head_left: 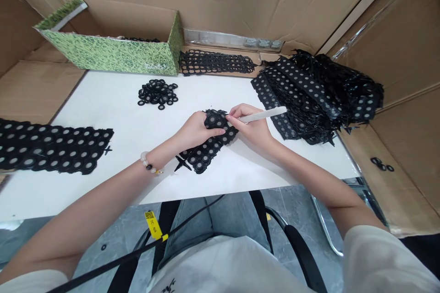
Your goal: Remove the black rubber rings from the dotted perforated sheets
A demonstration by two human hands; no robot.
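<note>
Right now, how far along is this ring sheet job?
Done: a small heap of loose black rings on the white table. In hand: the left hand grasps a black ring strip, and the right hand holds a white stick at it. Left: the large stack of strips and the flat sheet, rings still joined.

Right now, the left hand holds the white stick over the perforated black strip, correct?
No: the head view shows the right hand, not the left hand, holding the white stick over the perforated black strip.
</note>
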